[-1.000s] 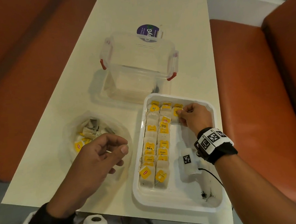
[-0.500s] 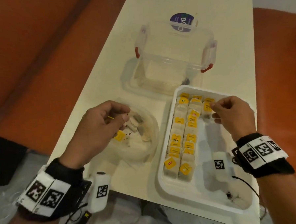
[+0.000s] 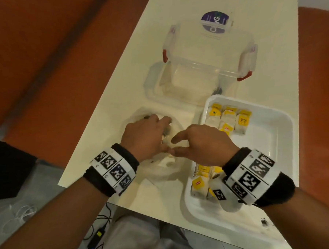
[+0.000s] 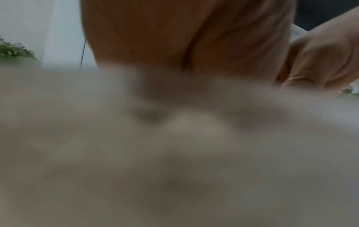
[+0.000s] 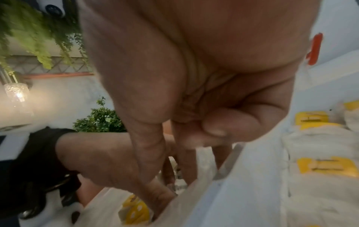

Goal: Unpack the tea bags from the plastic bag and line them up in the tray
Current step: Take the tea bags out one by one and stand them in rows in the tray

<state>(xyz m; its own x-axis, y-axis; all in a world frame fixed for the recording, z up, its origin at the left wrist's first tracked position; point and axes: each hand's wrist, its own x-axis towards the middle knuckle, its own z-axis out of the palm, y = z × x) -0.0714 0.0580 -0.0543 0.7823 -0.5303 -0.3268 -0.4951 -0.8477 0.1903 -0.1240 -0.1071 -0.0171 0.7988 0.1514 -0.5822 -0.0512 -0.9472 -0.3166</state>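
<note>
The clear plastic bag point(image 3: 162, 170) lies on the table left of the white tray point(image 3: 282, 137). My left hand point(image 3: 160, 124) is sunk into the bag, its fingers curled round a tea bag; the fingertips are mostly hidden. My right hand point(image 3: 173, 146) reaches across from the tray and pinches the bag's rim between thumb and forefinger. In the right wrist view a yellow-tagged tea bag point(image 5: 136, 212) shows through the plastic below the right hand point(image 5: 172, 187). Rows of tea bags point(image 3: 243, 120) lie in the tray, partly hidden by my right wrist. The left wrist view is mostly blur.
A clear storage box point(image 3: 210, 68) with red clips stands behind the bag and tray, and its lid with a purple sticker point(image 3: 214, 20) lies beyond it. Orange seats point(image 3: 42, 54) flank the table. The tray's right half point(image 3: 266, 157) holds no tea bags. Cables point(image 3: 97, 234) lie on the floor.
My right hand left the far row of tea bags in the tray and came across to the plastic bag. The left hand sank deeper into the bag.
</note>
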